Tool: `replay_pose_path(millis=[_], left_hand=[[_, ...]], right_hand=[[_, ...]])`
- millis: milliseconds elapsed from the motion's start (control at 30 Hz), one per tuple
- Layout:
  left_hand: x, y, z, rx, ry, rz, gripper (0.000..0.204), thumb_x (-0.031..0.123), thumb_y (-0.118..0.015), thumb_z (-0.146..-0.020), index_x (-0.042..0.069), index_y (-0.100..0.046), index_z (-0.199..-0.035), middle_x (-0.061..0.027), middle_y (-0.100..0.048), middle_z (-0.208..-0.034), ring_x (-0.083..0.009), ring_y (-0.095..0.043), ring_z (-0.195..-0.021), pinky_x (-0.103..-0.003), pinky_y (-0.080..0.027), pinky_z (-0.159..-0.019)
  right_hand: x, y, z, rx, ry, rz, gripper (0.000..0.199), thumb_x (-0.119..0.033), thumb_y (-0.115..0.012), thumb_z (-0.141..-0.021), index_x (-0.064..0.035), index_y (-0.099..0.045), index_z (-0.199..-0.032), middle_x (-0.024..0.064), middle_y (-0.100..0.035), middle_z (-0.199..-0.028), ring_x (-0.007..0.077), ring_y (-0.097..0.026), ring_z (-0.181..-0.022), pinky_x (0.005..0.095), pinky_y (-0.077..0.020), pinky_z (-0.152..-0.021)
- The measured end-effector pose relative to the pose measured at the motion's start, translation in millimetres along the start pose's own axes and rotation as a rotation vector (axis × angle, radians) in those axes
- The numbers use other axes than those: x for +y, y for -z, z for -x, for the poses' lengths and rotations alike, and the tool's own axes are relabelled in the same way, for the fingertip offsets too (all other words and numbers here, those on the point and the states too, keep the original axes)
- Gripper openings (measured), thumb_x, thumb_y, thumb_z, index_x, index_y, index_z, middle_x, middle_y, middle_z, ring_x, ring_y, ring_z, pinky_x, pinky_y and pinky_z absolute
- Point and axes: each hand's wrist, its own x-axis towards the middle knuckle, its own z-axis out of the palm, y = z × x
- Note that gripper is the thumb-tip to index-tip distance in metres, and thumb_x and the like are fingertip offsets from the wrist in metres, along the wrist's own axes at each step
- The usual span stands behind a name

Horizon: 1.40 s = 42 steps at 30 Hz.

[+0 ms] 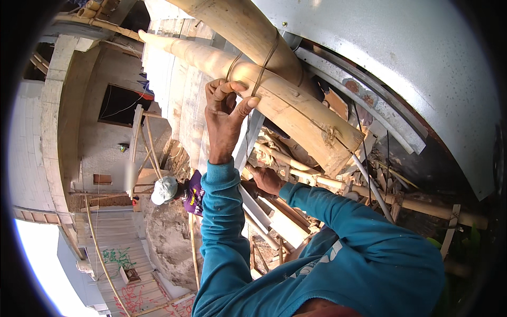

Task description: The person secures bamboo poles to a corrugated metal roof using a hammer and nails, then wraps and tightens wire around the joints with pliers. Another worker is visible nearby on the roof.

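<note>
A: From the head view, our left hand (224, 119) is raised, fingers pinched shut on a thin brown binding cord (262, 66) that loops over the thick, smooth, pale bamboo pole (248, 79).

B: That round pole runs slantwise and crosses a second bamboo pole (248, 29) above it, right under a curved grey metal sheet (401, 63).

A: Our right hand (266, 179) sits lower, curled around a slim bamboo stick (311, 177); we can't tell how tight the grip is.

B: Both teal sleeves look soft and creased. Far below, a person in a white cap (165, 189) stands by rough, bare concrete walls (95, 132).
</note>
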Motion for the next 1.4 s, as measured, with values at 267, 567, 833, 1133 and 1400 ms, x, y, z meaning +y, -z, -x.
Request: replay_pose_path(millis=[267,567,833,1133,1400], left_hand=[[-4,-6,5,0.046,-0.045,-0.046,0.041,0.017,-0.082,-0.086,0.004,-0.064,-0.120,-0.0014,-0.041,-0.116,-0.0132,-0.050,-0.097,-0.024,-0.043,-0.088],[21,-35,-10,0.267,-0.057,-0.497,0.055,0.029,-0.084,-0.084,0.002,-0.067,-0.128,-0.0073,-0.056,-0.098,-0.0165,-0.056,-0.088,-0.030,-0.046,-0.077],[21,-36,-16,0.235,-0.146,-0.436,0.037,0.025,-0.078,-0.090,0.003,-0.074,-0.118,-0.0040,-0.052,-0.082,-0.0134,-0.052,-0.077,-0.029,-0.044,-0.070],[7,-19,-16,0.220,-0.180,-0.424,0.027,0.020,-0.073,-0.095,0.003,-0.075,-0.115,-0.0020,-0.045,-0.072,-0.0115,-0.043,-0.068,-0.029,-0.037,-0.061],[3,-25,-23,0.241,-0.241,-0.377,0.023,0.016,-0.074,-0.093,0.004,-0.077,-0.112,-0.0043,-0.044,-0.069,-0.0132,-0.043,-0.066,-0.030,-0.037,-0.061]], right_hand=[[76,18,35,0.279,0.006,0.291,0.073,-0.006,-0.063,-0.087,-0.0025,-0.035,-0.154,0.0182,-0.067,-0.093,0.0312,-0.066,-0.070,0.0415,-0.0529,-0.061],[99,89,53,0.457,0.038,0.080,0.066,-0.008,-0.056,-0.091,-0.0058,-0.038,-0.154,0.0248,-0.063,-0.127,0.0410,-0.063,-0.107,0.0450,-0.0507,-0.094],[104,90,90,0.583,-0.140,0.430,0.054,-0.010,-0.060,-0.090,-0.0047,-0.047,-0.142,0.0257,-0.064,-0.115,0.0420,-0.062,-0.103,0.0502,-0.0498,-0.088],[-6,192,135,0.862,-0.739,-0.959,0.033,-0.016,-0.043,-0.105,-0.0045,-0.052,-0.135,-0.0030,-0.035,-0.071,0.0067,-0.030,-0.052,0.0252,-0.0275,-0.045],[-107,293,132,1.105,-0.341,-0.841,0.049,-0.029,-0.048,-0.105,0.0006,-0.046,-0.144,-0.0069,-0.028,-0.065,0.0020,-0.029,-0.052,0.0224,-0.0200,-0.044]])
